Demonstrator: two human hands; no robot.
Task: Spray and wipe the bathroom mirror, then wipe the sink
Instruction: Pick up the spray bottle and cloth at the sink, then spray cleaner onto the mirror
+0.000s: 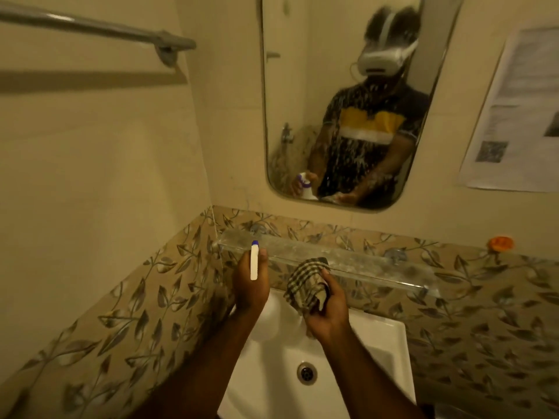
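The wall mirror (290, 95) hangs above the sink, its middle and lower glass speckled with white spray droplets. My left hand (249, 290) grips a white spray bottle (254, 264) with a blue nozzle, held over the sink's back left and pointing up toward the mirror. My right hand (328, 309) holds a bunched checked cloth (305, 282) just to the right of it, below the glass shelf. The white sink (384, 355) with its metal drain (306, 372) lies under both forearms.
A glass shelf (363, 261) runs along the wall between mirror and sink. A grey towel rail (99, 28) sticks out at upper left. A paper sheet (520, 116) is stuck right of the mirror, an orange hook (500, 243) below it. Leaf-patterned tiles surround the sink.
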